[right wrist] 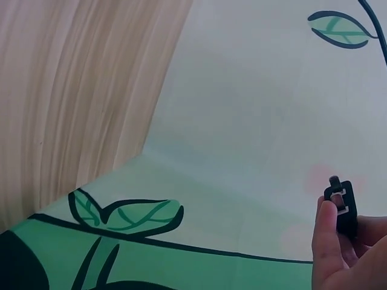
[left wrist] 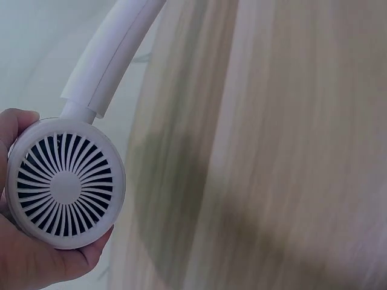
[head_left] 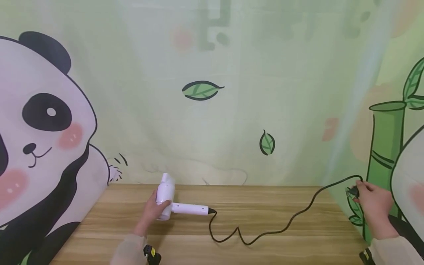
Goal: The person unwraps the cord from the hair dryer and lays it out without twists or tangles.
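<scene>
Fingers: left hand [head_left: 154,211] clamped round the dryer [head_left: 166,193]; right hand [head_left: 375,198] pinching the plug [head_left: 353,191].
Bench [head_left: 265,200]: wood-grained, backed by a pale green backdrop [head_left: 238,114] printed with a panda [head_left: 49,147] and leaves [head_left: 202,91].
Dryer place: bench's left half, near the back edge.
Direction: nozzle [head_left: 165,177] toward the back edge; handle [head_left: 193,209] pointing right, long axis roughly along that edge.
Cord [head_left: 281,231]: winding from handle to plug, by the back right corner.

The hair-dryer handle [left wrist: 113,55] leaves the left wrist view's top edge, and the right hand [head_left: 375,200] (head view) partly hides the plug [head_left: 353,191].
</scene>
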Available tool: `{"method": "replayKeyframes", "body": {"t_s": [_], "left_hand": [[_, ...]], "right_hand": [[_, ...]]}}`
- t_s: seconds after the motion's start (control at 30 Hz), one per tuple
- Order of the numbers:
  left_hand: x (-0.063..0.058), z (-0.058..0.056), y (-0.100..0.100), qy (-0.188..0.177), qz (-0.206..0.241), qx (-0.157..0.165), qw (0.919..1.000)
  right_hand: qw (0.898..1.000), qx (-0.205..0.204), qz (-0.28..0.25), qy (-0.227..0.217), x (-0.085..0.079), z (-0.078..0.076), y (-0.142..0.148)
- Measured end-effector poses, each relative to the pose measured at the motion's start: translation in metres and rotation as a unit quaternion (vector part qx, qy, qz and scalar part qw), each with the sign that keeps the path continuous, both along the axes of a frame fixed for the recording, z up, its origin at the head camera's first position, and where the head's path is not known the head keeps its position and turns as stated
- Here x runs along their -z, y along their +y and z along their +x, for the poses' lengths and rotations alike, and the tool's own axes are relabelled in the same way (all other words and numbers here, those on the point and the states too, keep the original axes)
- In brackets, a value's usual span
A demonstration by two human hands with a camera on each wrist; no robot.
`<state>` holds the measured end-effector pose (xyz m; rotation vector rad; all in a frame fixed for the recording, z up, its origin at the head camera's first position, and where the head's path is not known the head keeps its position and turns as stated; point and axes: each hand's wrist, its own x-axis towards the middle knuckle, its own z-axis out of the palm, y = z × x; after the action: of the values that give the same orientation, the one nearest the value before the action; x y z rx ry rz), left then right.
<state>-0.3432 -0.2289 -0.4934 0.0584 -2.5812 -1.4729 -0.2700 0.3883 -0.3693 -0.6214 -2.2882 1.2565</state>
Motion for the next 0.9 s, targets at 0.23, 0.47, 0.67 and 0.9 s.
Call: {"method": "replayKeyframes", "body": {"t_s": [0.23,0.47,0.67,0.9], "left_hand": [[0.009,-0.006,0.02,0.011,0.003,0.001,0.9999],[0.018,-0.007,0.027,-0.01,0.015,-0.003,0.9998],[0.019,-0.008,0.029,-0.038,0.024,-0.004,0.999],[0.019,-0.013,0.029,-0.047,0.015,-0.006,0.9987]], "right_hand": [[0.998,0.005,0.068,0.006,0.0,0.002,0.002],[0.995,0.013,0.096,0.014,0.003,0.001,0.003],[0.994,0.01,0.105,0.01,0.006,0.002,0.004],[0.993,0.009,0.117,0.013,0.011,0.002,0.003]]}}
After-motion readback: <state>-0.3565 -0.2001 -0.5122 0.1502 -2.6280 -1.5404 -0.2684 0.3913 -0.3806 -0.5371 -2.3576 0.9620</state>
